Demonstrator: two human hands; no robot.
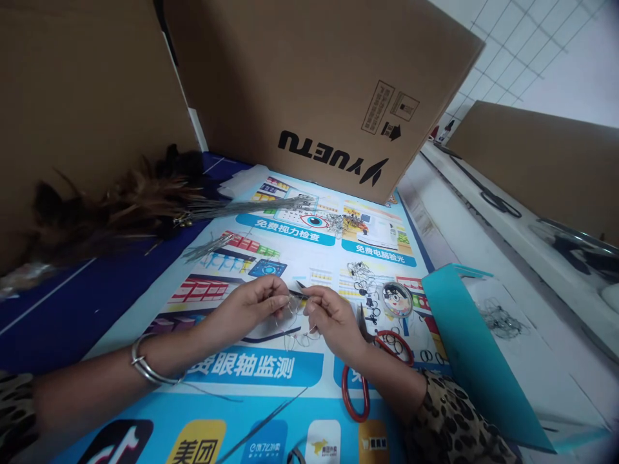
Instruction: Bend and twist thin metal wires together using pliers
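Printed sheet beneath, wire (thin) between fingers.

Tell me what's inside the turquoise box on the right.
A tangle of thin loops lies against the white interior of the turquoise box. The near turquoise side hides the strip just behind it, so anything there can't be seen.

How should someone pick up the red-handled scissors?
Probably by the near red loop, coming from the person's side: it sticks out nearer than the right wrist, which crosses in front of the middle, while the visible blade points away.
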